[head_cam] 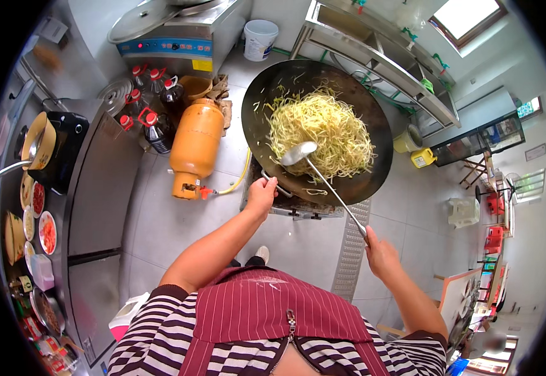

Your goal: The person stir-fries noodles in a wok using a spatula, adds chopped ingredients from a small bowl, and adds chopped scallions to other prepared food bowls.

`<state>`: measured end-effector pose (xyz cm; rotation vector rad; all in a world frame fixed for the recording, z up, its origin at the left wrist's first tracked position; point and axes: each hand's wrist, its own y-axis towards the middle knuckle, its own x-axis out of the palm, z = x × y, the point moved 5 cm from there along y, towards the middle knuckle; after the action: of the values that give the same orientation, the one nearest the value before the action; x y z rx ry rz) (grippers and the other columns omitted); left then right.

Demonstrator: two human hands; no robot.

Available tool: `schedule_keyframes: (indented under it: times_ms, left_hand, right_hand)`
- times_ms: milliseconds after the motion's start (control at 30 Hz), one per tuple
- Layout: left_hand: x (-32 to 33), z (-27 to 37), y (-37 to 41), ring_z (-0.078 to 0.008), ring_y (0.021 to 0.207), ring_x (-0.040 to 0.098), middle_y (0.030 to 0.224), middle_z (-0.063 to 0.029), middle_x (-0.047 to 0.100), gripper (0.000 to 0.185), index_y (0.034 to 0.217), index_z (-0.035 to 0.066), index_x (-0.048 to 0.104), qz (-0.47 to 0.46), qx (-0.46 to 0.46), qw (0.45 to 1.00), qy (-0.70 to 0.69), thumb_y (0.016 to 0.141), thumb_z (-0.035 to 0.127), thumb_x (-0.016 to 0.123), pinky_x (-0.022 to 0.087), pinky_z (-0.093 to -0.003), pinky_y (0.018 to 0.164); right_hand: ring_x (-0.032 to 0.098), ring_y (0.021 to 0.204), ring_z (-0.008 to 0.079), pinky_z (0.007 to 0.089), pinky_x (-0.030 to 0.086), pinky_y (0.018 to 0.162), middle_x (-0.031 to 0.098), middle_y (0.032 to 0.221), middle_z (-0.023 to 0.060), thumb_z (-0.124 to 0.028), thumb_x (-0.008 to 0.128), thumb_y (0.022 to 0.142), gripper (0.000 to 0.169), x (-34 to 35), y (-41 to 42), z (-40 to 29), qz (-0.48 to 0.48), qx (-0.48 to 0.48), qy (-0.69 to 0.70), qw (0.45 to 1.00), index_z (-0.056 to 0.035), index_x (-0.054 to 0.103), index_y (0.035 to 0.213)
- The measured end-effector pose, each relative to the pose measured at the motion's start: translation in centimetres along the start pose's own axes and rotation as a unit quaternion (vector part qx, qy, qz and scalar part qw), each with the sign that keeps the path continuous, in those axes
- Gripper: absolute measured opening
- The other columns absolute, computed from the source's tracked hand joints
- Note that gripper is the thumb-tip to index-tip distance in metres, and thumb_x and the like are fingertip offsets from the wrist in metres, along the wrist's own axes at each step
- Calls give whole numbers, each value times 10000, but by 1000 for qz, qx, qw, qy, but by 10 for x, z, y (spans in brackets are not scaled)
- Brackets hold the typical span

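Observation:
A large dark wok [376,164] sits tilted on a metal gas stove [284,204]. In it lies a big heap of pale noodle-like strands or bean sprouts with green bits [324,127]; which of these cannot be told. My left hand [261,193] grips the wok's metal loop handle [284,191] at the near left rim. My right hand [380,254] holds the end of a long-handled metal ladle [338,197]. The ladle's bowl rests against the near left side of the heap.
Left of the wok lies an orange gas cylinder [200,141] with a yellow hose [240,174]. Red-capped bottles [158,131] stand beyond it. A steel counter [101,188] with plates of chopped food runs along the left. Steel sinks [376,51] stand behind the wok.

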<state>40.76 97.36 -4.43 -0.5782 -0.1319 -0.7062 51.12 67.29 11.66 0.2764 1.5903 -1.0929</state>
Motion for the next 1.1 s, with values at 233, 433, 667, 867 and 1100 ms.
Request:
schedule_keyframes:
  times_ms: [233,433,667,867,1100]
  left_hand:
    - [8,3,2,-89,661,471,753,0,530,185,855,50,564,-22,9,1000,8,895,225,520,413,-236,643]
    - [-3,9,-3,-66,638,489,745,27,526,178,857,105,550,-55,-55,997,-11,854,279,590,341,-203,495]
    - [2,6,2,-86,658,499,755,16,537,162,865,105,535,-76,-63,994,44,853,256,592,333,-210,488]
    - [5,8,4,-95,659,499,777,-5,551,180,878,90,529,-83,-62,993,62,856,259,589,346,-213,493]
    - [-13,1,14,-98,655,507,781,-17,559,207,865,73,541,-68,-36,994,77,857,275,588,367,-229,497]
  right_hand:
    - [560,879,396,447,445,741,596,954,218,-232,480,873,435,23,71,-25,-6,-36,155,987,-111,343,1268]
    - [554,912,391,424,442,771,593,967,213,-229,497,867,378,-49,-4,-25,37,-28,280,959,-80,424,1206]
    - [556,915,392,449,441,763,593,962,217,-230,479,872,359,-10,-2,-15,-26,89,177,980,-55,393,1174]
    - [548,935,384,443,437,771,586,982,217,-251,493,863,388,-6,16,-24,30,53,296,953,-65,408,1192]
    - [549,912,373,425,433,767,589,971,193,-258,504,848,371,-49,-97,-32,-103,160,317,929,-92,443,1175]
